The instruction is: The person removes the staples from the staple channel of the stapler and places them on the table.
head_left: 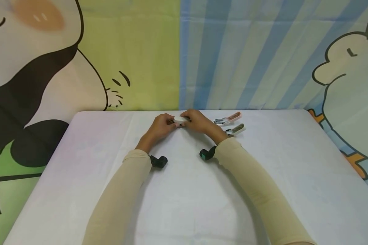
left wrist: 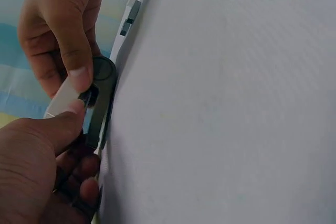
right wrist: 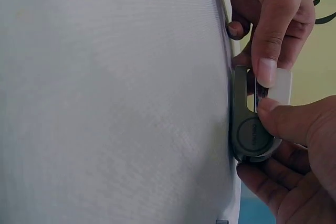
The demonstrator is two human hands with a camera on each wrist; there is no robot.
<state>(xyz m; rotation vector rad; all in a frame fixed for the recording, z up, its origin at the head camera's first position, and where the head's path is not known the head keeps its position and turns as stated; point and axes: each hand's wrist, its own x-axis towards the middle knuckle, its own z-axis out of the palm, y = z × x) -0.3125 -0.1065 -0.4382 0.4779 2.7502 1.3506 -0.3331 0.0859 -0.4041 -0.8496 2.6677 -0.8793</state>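
A small stapler [head_left: 181, 119] with a white handle and a grey-green base stands between both hands near the table's far edge. From the left, my left hand [head_left: 163, 126] pinches its free end. My right hand [head_left: 197, 121] grips the rounded pivot end. In the right wrist view the stapler [right wrist: 247, 132] lies along the cloth edge, its handle raised away from the base. Both thumbs meet over the gap between them, at a dark and metal part mostly hidden by the thumb tips. The left wrist view shows the same stapler [left wrist: 106, 90] with the thumbs there.
Just right of my right hand lie a pink-handled stapler [head_left: 234, 117] and a green-handled stapler [head_left: 238, 128], their metal parts showing. A white cloth covers the table [head_left: 184, 204]. Behind its far edge hangs a printed curtain [head_left: 233, 51]. Black cameras [head_left: 159, 162] sit on both wrists.
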